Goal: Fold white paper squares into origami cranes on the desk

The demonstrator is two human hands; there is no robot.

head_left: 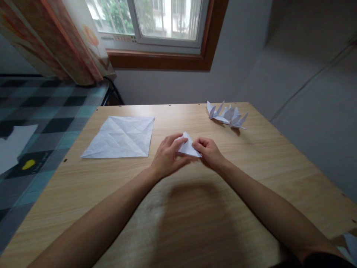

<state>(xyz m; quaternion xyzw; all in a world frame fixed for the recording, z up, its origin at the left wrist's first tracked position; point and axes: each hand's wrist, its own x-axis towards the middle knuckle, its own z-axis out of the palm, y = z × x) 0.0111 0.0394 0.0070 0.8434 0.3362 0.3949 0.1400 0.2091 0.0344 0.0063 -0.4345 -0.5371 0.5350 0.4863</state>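
Note:
Between my two hands, over the middle of the table, is a small folded white paper (189, 146), roughly triangular with a point away from me. My left hand (169, 153) grips its left side, fingers on top and thumb along the near edge. At its right edge, my right hand (208, 150) pinches the paper between thumb and curled fingers. The underside of the folded paper is hidden. To the left lies a flat white paper sheet (122, 137) marked with creases. Several folded paper cranes (227, 114) stand close together at the back right.
The wooden table (134, 230) reaches back towards a wall under a window (167, 22). On the left is a checked cloth surface (83, 95) with white paper pieces (18, 145) on it. A curtain (64, 41) hangs at the back left. More white paper (350, 243) shows at lower right.

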